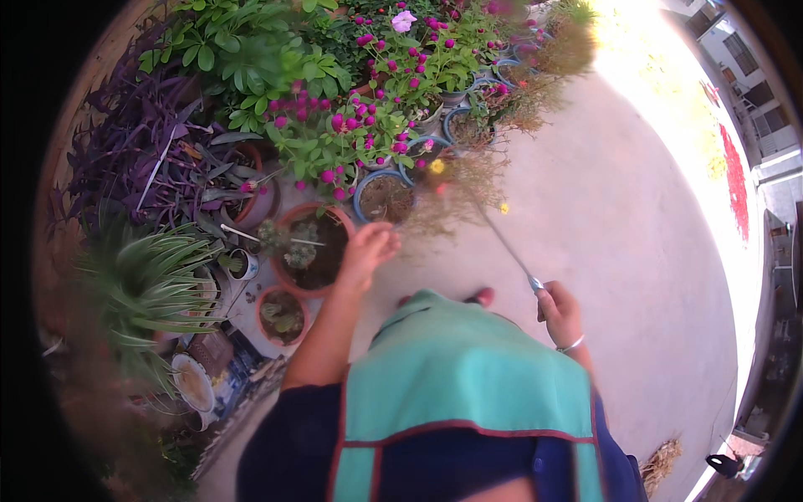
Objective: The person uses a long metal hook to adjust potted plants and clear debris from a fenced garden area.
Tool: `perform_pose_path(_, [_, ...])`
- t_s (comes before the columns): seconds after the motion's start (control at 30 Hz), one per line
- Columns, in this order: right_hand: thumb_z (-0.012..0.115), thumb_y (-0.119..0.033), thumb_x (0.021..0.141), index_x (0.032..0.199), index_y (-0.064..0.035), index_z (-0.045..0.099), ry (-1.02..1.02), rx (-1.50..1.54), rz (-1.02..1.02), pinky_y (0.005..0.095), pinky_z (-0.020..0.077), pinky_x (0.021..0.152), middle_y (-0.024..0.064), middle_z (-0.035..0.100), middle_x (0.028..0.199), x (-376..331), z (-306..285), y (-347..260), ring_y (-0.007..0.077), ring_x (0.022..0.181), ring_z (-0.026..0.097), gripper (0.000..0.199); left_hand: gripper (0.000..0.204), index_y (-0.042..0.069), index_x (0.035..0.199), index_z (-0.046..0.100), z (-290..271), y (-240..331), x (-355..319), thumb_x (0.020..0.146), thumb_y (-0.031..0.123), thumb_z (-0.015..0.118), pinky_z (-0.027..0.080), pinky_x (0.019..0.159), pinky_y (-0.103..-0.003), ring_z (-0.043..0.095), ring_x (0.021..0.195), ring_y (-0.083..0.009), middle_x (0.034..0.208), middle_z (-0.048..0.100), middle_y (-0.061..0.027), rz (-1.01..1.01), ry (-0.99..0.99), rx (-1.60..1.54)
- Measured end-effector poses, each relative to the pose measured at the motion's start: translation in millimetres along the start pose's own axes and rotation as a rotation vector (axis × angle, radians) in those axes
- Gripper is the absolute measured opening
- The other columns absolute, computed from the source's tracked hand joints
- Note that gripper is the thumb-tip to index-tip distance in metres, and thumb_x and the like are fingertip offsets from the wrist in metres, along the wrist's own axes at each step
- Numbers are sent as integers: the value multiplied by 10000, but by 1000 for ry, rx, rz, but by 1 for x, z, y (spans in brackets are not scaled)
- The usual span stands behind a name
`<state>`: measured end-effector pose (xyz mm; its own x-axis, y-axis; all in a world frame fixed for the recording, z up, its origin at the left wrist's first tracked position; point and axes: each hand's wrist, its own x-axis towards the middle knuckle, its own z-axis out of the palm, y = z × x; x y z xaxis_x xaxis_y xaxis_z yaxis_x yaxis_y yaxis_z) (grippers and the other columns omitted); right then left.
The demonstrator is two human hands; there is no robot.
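Nearest me, beyond the green apron (456,364), I've got the right grip (560,314) folded firmly round the handle end of a slim metal tool (507,245). That's where I'd hold it; it looks light, stiff, possibly slick along the shaft. Now the left grip (372,251): fingers half curled, nothing visible in it, hovering beside the terracotta pot (311,292). Farther out, the shaft angles toward wispy stems with yellow flowers (437,166), likely fragile; its tip I can't make out.
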<state>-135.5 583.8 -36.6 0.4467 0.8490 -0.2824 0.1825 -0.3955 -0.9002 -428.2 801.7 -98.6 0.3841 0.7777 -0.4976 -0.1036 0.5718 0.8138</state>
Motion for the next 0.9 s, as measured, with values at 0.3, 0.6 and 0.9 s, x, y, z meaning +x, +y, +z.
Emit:
perform_pose_path(0.3, [541,-204,892,825,-14,539,7,50,-12,216,387,470,-14,473,585,52,-66,6,60,503,461,201,198,72,1091,528,93,4,27,913,142,479,483,772,-285,600,889,-152,986,603,-48,-8,-28,141])
perform_pose_path(0.6, [541,-202,894,825,-11,541,-13,85,-11,220,385,464,-14,469,577,115,-151,27,64,497,461,203,213,66,1100,523,198,-11,77,908,151,485,486,774,-287,601,887,-156,986,607,-55,-33,-74,126])
perform_pose_path(0.9, [549,-211,885,801,-13,537,22,57,84,224,389,459,-3,488,573,215,-187,44,67,480,463,216,207,60,1094,525,221,0,176,913,148,476,493,758,-278,604,881,-149,986,607,-54,-91,0,108])
